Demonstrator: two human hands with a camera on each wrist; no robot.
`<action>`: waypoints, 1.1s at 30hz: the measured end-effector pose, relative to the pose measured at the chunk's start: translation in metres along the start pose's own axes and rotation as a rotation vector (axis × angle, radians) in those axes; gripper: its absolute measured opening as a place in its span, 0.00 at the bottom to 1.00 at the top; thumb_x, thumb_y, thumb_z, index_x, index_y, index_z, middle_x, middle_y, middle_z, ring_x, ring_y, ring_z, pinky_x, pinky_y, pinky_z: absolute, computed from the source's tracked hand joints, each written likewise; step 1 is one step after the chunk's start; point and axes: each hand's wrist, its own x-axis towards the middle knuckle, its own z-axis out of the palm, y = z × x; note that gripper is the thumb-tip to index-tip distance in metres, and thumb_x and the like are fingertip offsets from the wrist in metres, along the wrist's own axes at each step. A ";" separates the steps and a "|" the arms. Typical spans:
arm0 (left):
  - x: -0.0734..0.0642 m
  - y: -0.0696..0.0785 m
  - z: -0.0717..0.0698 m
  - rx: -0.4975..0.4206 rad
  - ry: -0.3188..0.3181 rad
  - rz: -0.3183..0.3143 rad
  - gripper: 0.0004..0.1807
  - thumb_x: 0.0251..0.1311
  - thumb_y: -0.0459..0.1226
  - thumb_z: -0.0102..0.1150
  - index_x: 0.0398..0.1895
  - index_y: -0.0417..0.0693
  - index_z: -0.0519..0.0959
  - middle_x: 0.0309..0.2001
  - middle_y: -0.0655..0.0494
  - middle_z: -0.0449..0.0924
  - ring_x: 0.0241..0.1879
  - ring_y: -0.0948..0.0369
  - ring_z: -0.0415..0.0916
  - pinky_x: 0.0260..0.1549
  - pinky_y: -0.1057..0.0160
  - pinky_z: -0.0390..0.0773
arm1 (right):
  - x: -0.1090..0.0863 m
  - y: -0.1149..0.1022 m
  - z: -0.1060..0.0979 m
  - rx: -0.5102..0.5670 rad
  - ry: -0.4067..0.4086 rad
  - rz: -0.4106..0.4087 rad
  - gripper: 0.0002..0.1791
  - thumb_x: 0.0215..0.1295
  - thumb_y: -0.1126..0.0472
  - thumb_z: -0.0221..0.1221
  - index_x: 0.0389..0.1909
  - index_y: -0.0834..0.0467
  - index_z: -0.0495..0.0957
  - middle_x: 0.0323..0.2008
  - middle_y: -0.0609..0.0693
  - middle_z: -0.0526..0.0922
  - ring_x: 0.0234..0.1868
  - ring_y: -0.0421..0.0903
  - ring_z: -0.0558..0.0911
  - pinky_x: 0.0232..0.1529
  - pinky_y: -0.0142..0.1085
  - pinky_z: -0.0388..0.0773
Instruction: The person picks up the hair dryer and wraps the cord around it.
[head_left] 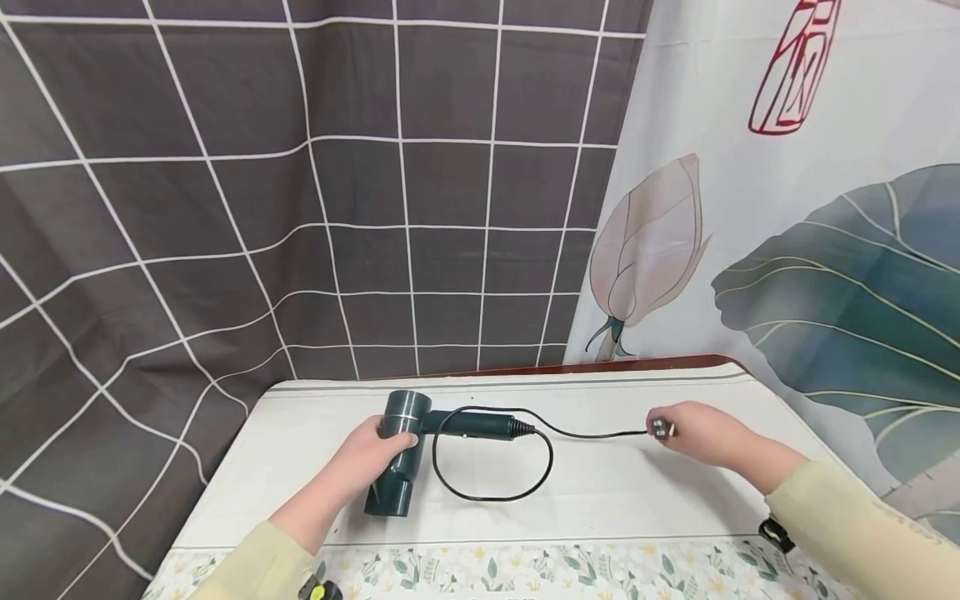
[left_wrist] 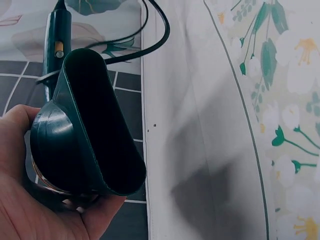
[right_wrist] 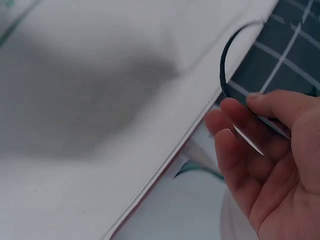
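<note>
A dark green hair dryer [head_left: 408,408] is held by its barrel in my left hand [head_left: 367,454], the thumb across the barrel. Its handle [head_left: 476,424] points right. In the left wrist view the flat oblong nozzle [left_wrist: 102,125] faces the camera, and the palm [left_wrist: 30,200] lies behind the barrel. From the handle's end a black cord [head_left: 551,462] makes one loop and runs right to my right hand [head_left: 697,432], which grips its plug end [head_left: 661,428]. In the right wrist view the thumb and index finger pinch the cord [right_wrist: 223,65]; the plug is mostly hidden there.
Both hands are over a table with a white cover [head_left: 585,500], its front strip floral [head_left: 450,571]. A dark grid-patterned curtain [head_left: 450,183] hangs behind and at the left. A white cloth with a lotus print [head_left: 645,242] hangs at the right.
</note>
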 end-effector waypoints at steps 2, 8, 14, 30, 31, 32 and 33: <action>0.000 0.001 0.000 -0.001 0.003 -0.009 0.45 0.59 0.54 0.61 0.69 0.31 0.61 0.57 0.35 0.75 0.49 0.47 0.79 0.50 0.41 0.76 | -0.002 -0.009 0.006 -0.040 -0.019 -0.061 0.13 0.54 0.71 0.65 0.31 0.49 0.79 0.27 0.35 0.79 0.29 0.35 0.77 0.34 0.40 0.78; 0.003 0.000 0.001 -0.016 0.016 -0.027 0.45 0.60 0.53 0.60 0.70 0.32 0.60 0.58 0.35 0.74 0.52 0.46 0.78 0.52 0.40 0.75 | -0.006 -0.045 0.018 -0.067 -0.109 -0.178 0.16 0.52 0.72 0.66 0.27 0.45 0.76 0.24 0.31 0.74 0.25 0.32 0.71 0.30 0.36 0.75; 0.000 0.004 0.001 -0.021 0.011 -0.015 0.45 0.59 0.54 0.61 0.69 0.30 0.61 0.57 0.34 0.74 0.51 0.45 0.78 0.51 0.40 0.75 | -0.010 -0.075 0.027 -0.052 -0.226 -0.175 0.17 0.51 0.68 0.67 0.24 0.43 0.72 0.21 0.31 0.69 0.22 0.34 0.65 0.28 0.34 0.70; 0.001 0.002 0.002 -0.033 0.021 -0.006 0.45 0.59 0.53 0.61 0.69 0.30 0.61 0.57 0.35 0.75 0.50 0.47 0.78 0.52 0.41 0.75 | -0.012 -0.094 0.041 -0.083 -0.302 -0.204 0.12 0.51 0.64 0.70 0.31 0.45 0.78 0.26 0.32 0.71 0.26 0.33 0.67 0.34 0.34 0.75; 0.001 0.002 0.002 -0.034 0.020 -0.007 0.45 0.59 0.53 0.61 0.69 0.30 0.61 0.57 0.35 0.75 0.50 0.47 0.78 0.52 0.41 0.75 | -0.011 -0.095 0.038 -0.060 -0.302 -0.203 0.12 0.52 0.64 0.69 0.32 0.45 0.79 0.26 0.33 0.72 0.26 0.33 0.68 0.35 0.34 0.75; 0.001 0.003 0.002 -0.033 0.020 -0.007 0.45 0.59 0.53 0.61 0.70 0.30 0.61 0.57 0.35 0.75 0.50 0.47 0.78 0.52 0.41 0.75 | -0.009 -0.095 0.035 -0.033 -0.300 -0.200 0.11 0.54 0.64 0.68 0.33 0.45 0.79 0.26 0.33 0.73 0.27 0.33 0.69 0.35 0.34 0.75; 0.001 0.003 0.002 -0.033 0.019 -0.006 0.45 0.59 0.54 0.61 0.70 0.31 0.61 0.57 0.35 0.75 0.50 0.47 0.78 0.52 0.41 0.75 | -0.006 -0.096 0.031 -0.010 -0.291 -0.202 0.10 0.56 0.65 0.66 0.34 0.45 0.80 0.26 0.33 0.73 0.27 0.32 0.69 0.35 0.34 0.75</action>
